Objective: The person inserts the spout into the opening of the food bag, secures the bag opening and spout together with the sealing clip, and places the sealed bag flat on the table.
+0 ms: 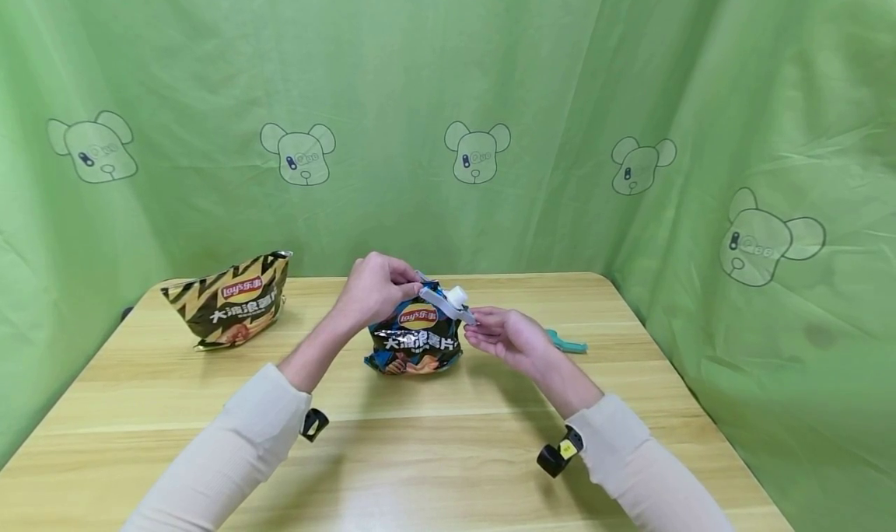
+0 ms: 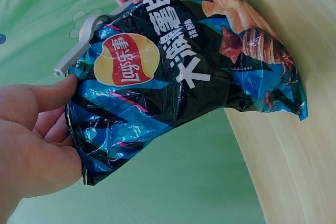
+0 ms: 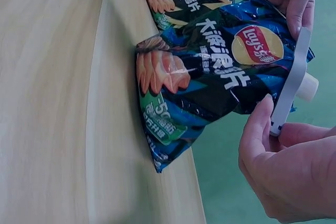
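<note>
Okay, bag clip (image 3: 289,89) lies along top of Lay's bag (image 3: 210,90).
Left grip (image 1: 378,287) pinches bag; right grip (image 1: 509,339), clip end.

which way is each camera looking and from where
Head: on head, looking forward and down at the table; left hand, right hand, sleeves show.
Left wrist: on that wrist, looking at the blue bag; left hand near, right beyond.
Right wrist: on that wrist, looking at the bag; right hand near, left beyond.
Shared: both wrist views show the bag and grey clip.
</note>
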Available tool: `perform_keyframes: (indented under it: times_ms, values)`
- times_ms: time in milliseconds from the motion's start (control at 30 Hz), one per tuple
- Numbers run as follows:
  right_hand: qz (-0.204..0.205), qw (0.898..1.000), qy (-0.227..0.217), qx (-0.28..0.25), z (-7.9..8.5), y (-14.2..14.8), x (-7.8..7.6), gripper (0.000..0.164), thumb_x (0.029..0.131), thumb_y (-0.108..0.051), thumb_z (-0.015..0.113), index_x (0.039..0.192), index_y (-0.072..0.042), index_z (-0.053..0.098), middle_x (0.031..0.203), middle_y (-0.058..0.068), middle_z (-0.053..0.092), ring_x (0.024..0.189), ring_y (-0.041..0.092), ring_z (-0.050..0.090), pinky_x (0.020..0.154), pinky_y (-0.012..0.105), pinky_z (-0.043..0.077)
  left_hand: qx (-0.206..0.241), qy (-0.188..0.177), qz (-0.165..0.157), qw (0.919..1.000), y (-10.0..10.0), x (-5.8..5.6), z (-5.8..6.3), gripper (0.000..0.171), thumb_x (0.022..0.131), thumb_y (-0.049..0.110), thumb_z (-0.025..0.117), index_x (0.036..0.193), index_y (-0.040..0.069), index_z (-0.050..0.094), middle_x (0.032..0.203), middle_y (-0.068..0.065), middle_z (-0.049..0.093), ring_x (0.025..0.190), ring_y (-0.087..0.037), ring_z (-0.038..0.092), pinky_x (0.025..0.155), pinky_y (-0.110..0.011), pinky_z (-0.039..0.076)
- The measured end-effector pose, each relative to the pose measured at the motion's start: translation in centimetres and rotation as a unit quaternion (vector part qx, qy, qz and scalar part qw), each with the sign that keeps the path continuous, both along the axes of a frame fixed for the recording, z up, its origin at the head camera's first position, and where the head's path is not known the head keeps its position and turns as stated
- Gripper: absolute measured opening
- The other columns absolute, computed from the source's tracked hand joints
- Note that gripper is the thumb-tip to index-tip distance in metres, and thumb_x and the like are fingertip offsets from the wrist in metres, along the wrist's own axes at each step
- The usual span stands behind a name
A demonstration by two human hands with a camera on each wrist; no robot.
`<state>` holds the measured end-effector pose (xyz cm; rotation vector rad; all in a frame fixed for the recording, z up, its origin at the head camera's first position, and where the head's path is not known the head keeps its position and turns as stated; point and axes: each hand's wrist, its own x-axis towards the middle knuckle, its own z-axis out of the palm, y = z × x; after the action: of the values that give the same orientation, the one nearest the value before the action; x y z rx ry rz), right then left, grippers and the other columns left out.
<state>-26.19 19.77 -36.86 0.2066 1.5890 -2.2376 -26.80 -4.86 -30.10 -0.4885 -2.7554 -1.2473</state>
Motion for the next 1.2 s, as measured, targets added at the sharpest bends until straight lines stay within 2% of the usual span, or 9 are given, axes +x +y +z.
perform_keyframes:
  times_ms: [233, 333, 500, 600, 733, 933, 1067, 1200]
  values:
    - [-0.011, 1.0, -0.01, -0.023, -0.2, -0.5, 0.2, 0.029, 0.104, -0.001, 0.048, 0.132, 0.004, 0.05, 0.109, 0.015, 0.063, 0.101, 0.023, 0.065, 0.096, 0.029, 0.057, 0.003, -0.001, -0.002, 1.0, 0.1, 0.1, 0.1, 0.008, 0.092, 0.013, 0.075, 0.098, 0.01, 0.08, 0.09, -0.004, 0.079, 0.081, -0.016, 0.073, 0.077, -0.034, 0.058]
    - [-0.016, 0.999, -0.011, -0.031, -0.2, -0.7, 0.4, 0.026, 0.104, -0.001, 0.046, 0.129, 0.004, 0.051, 0.108, 0.014, 0.063, 0.098, 0.021, 0.065, 0.096, 0.03, 0.056, 0.011, -0.006, -0.003, 0.9999, 0.1, 0.1, 0.1, 0.009, 0.092, 0.013, 0.076, 0.1, 0.01, 0.078, 0.09, -0.004, 0.079, 0.081, -0.017, 0.074, 0.074, -0.033, 0.057]
    - [-0.012, 0.999, -0.006, -0.031, -0.1, -0.9, 0.5, 0.041, 0.105, -0.002, 0.045, 0.145, 0.005, 0.041, 0.11, 0.014, 0.061, 0.1, 0.02, 0.064, 0.1, 0.03, 0.054, 0.024, -0.016, 0.001, 0.9996, 0.1, 0.1, 0.2, 0.017, 0.091, 0.011, 0.076, 0.109, 0.008, 0.075, 0.093, -0.007, 0.079, 0.082, -0.019, 0.075, 0.069, -0.032, 0.056]
    - [-0.009, 1.0, -0.007, -0.028, 0.0, -1.0, 0.5, 0.046, 0.105, -0.003, 0.044, 0.15, 0.004, 0.036, 0.114, 0.015, 0.059, 0.102, 0.02, 0.064, 0.1, 0.029, 0.054, 0.025, -0.021, 0.005, 0.9995, 0.2, 0.1, 0.2, 0.025, 0.091, 0.01, 0.076, 0.115, 0.008, 0.073, 0.095, -0.008, 0.079, 0.084, -0.02, 0.075, 0.074, -0.034, 0.059]
    - [-0.011, 0.999, -0.012, -0.034, 0.2, -1.1, 0.5, 0.046, 0.105, -0.003, 0.044, 0.15, 0.004, 0.036, 0.115, 0.015, 0.058, 0.102, 0.02, 0.063, 0.098, 0.028, 0.055, 0.025, -0.027, 0.01, 0.9993, 0.2, 0.0, 0.1, 0.035, 0.091, 0.011, 0.076, 0.124, 0.008, 0.068, 0.098, -0.009, 0.078, 0.086, -0.02, 0.075, 0.078, -0.037, 0.06]
    - [-0.022, 0.999, -0.011, -0.037, 0.4, -1.2, 0.5, 0.046, 0.105, -0.002, 0.044, 0.15, 0.005, 0.036, 0.112, 0.013, 0.059, 0.098, 0.019, 0.063, 0.096, 0.026, 0.055, 0.019, -0.027, 0.011, 0.9994, 0.1, 0.1, 0.2, 0.038, 0.093, 0.015, 0.075, 0.129, 0.009, 0.066, 0.103, -0.009, 0.078, 0.089, -0.021, 0.075, 0.079, -0.037, 0.06]
    - [-0.025, 0.999, -0.006, -0.029, 0.4, -1.4, 0.5, 0.046, 0.105, -0.002, 0.043, 0.15, 0.005, 0.036, 0.111, 0.013, 0.058, 0.097, 0.018, 0.062, 0.097, 0.026, 0.055, 0.009, -0.024, 0.014, 0.9996, 0.1, 0.3, 0.3, 0.041, 0.093, 0.016, 0.075, 0.131, 0.009, 0.065, 0.106, -0.009, 0.078, 0.094, -0.023, 0.075, 0.086, -0.04, 0.059]
    - [-0.029, 0.999, -0.004, -0.026, 0.2, -1.5, 0.4, 0.046, 0.106, -0.003, 0.042, 0.15, 0.005, 0.035, 0.114, 0.013, 0.057, 0.099, 0.019, 0.061, 0.098, 0.027, 0.054, -0.005, -0.027, 0.006, 0.9996, 0.1, 0.5, 0.6, 0.047, 0.09, 0.013, 0.076, 0.135, 0.01, 0.063, 0.116, -0.011, 0.075, 0.107, -0.028, 0.072, 0.097, -0.046, 0.055]
